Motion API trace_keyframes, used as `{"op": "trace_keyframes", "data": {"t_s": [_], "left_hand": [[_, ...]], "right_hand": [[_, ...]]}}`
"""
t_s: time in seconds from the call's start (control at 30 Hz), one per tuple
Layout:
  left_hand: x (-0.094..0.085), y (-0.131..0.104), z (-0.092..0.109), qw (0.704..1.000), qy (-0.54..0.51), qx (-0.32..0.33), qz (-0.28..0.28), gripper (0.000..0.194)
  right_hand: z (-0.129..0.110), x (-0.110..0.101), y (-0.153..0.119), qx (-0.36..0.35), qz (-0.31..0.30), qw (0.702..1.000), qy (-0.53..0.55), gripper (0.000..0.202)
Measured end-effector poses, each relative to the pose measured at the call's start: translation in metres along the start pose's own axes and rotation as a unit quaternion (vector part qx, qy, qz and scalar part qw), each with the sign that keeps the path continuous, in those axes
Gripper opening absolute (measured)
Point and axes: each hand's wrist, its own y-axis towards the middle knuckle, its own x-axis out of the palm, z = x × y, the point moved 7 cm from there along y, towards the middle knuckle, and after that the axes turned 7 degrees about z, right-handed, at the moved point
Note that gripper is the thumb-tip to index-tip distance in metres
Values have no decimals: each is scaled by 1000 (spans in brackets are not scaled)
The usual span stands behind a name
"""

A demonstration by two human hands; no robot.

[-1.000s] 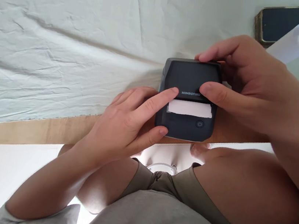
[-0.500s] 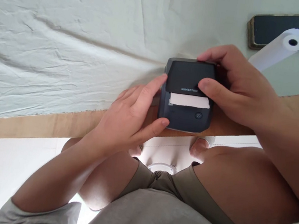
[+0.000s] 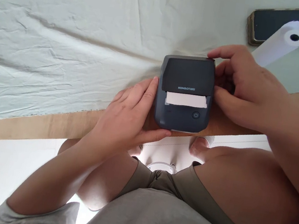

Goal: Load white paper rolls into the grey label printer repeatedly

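Printer [image 3: 188,73], held by left hand [image 3: 127,110] and right hand [image 3: 252,91], borders table edge [image 3: 24,130], cloth [image 3: 85,14] beyond.

The printer [image 3: 185,91] is a dark, boxy unit with rounded corners, set between the left hand [image 3: 127,112] and the right hand [image 3: 252,93] at the near edge of the worktop [image 3: 52,130]. Its black lid [image 3: 189,67] is down, with pale "NIIMBOT" lettering along the front edge. A short white paper strip [image 3: 186,100] sticks out of the slot just below, its end slightly uneven. The round power button [image 3: 195,115] sits on the front part, toward the right hand. The left fingers touch one side, the left thumb lies along the front edge, and the right forefinger meets the far corner.
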Motion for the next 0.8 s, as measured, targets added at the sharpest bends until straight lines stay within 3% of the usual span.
{"op": "trace_keyframes", "data": {"t_s": [0.3, 0.43, 0.6, 0.8], "left_hand": [[-2, 2, 3, 999, -5, -22, 25, 122], [-9, 4, 7, 999, -1, -4, 49, 110], [-20, 10, 13, 996, 25, 47, 76, 91], [-20, 17, 17, 996, 26, 33, 77, 93]], "right_hand": [[-1, 6, 5, -23, -50, 998, -23, 66], [-3, 6, 5, -33, -53, 998, -28, 66], [-6, 10, 5, -52, -42, 998, -21, 84], [-7, 10, 6, -32, -26, 999, -1, 85]]}}
